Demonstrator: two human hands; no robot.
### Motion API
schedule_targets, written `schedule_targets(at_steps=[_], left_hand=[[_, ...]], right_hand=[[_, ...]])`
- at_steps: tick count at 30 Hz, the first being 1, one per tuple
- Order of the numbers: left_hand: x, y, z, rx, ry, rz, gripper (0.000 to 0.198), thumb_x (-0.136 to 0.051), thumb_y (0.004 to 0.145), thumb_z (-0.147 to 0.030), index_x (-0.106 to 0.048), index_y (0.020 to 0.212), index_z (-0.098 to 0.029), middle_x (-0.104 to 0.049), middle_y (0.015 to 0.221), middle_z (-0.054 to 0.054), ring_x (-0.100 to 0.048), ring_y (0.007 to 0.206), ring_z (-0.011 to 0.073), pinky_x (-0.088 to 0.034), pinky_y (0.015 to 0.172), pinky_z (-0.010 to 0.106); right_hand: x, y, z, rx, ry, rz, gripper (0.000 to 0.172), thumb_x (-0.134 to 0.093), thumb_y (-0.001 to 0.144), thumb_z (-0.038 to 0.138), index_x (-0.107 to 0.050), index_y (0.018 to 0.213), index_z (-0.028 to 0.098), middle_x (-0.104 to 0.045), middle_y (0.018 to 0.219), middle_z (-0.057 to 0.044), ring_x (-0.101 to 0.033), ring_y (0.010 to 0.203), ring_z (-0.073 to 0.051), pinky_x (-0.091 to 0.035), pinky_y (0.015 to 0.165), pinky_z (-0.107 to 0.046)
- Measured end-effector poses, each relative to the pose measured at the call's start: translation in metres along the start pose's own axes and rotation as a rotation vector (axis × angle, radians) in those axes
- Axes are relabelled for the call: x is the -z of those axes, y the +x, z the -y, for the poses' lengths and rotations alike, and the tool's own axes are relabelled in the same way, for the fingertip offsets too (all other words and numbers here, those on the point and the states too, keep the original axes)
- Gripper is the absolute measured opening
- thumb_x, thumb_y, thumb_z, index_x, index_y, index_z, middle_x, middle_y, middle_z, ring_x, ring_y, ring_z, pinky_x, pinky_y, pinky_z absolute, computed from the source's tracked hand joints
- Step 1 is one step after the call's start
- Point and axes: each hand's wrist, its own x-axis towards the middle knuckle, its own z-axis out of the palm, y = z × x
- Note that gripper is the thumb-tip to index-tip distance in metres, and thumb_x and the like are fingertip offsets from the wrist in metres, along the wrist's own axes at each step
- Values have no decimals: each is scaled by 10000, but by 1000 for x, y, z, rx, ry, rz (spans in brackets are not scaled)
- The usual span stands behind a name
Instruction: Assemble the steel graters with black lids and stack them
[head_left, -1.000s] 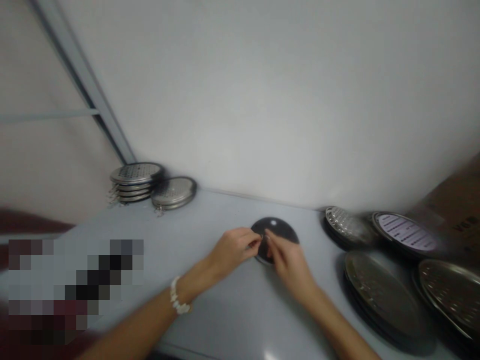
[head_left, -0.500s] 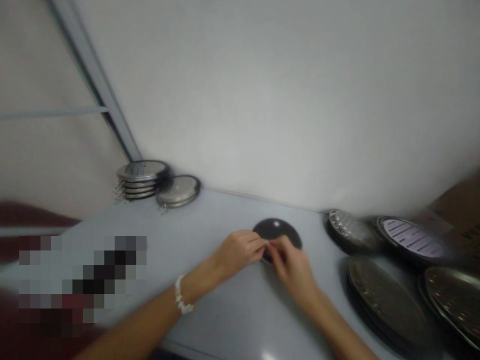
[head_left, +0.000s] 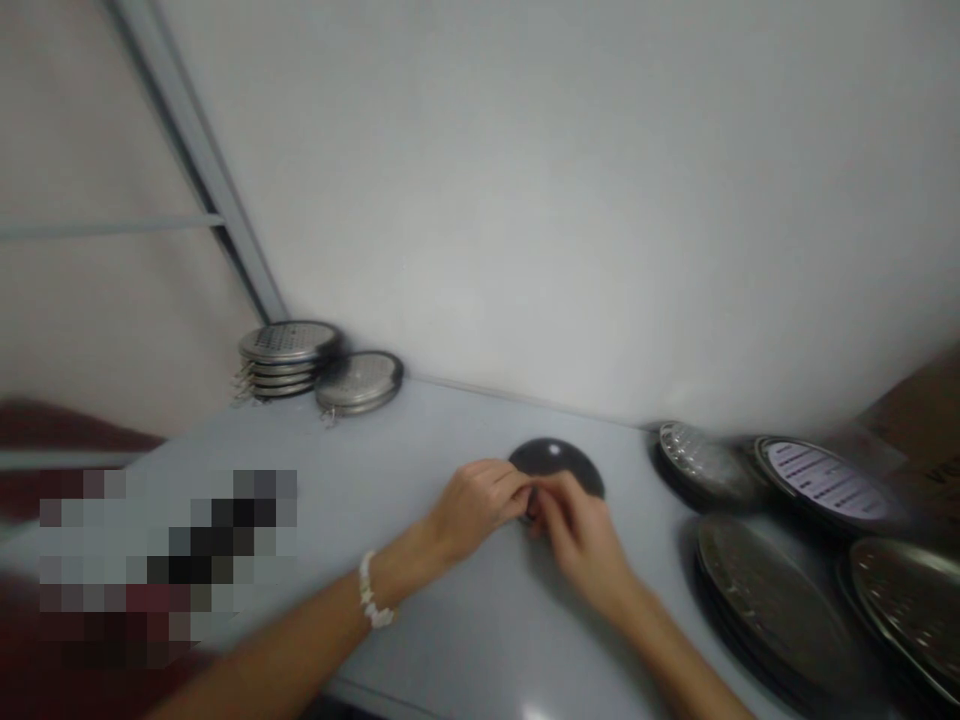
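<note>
A dark round disc with a shiny spot [head_left: 559,455] lies on the grey table [head_left: 465,630], partly covered by my fingers. My left hand [head_left: 484,505] is closed in a pinch at the disc's near left edge. Its fingertips meet those of my right hand [head_left: 581,525], which is also pinched, over the near side of the disc. Whatever small thing sits between the fingertips is too hidden and blurred to name. A white beaded bracelet [head_left: 369,592] circles my left wrist.
At the back left stand a stack of round metal discs [head_left: 289,345] and a lower pile [head_left: 360,382], both with small chains or rings. Several larger round pieces, including one dark oval piece [head_left: 765,590] and one with a printed label [head_left: 825,480], lie right. A cardboard box [head_left: 930,430] stands behind.
My fingertips have drawn slightly closer together over the disc, and the small glint between them no longer shows. The view has shifted a little; the discs around have stayed put.
</note>
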Motion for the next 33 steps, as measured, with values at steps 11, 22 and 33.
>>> schedule_targets(at_steps=[11,22,33], left_hand=[[7,7,-2,241,-341,76,83,-633,905,-193,-708,870,-179,-730,845,22,-666,792,148,-503,751,243],[15,15,-4,337,-573,144,136,-604,926,-228,-728,906,-177,-752,912,34,-678,862,164,-507,823,263],[20,15,-5,366,-682,198,157,-591,925,-229,-715,849,-169,-753,883,31,-679,849,163,-509,831,265]], right_hand=[[-7,2,-7,-86,265,-74,250,-426,1028,411,-565,995,206,-631,739,12,-639,598,-131,-481,572,-241],[-4,5,-12,-158,435,-137,318,-505,974,522,-530,1001,207,-642,742,20,-648,548,-131,-449,515,-238],[5,2,-3,-22,195,-37,245,-414,1035,382,-585,1015,209,-676,790,-15,-662,745,-158,-514,708,-267]])
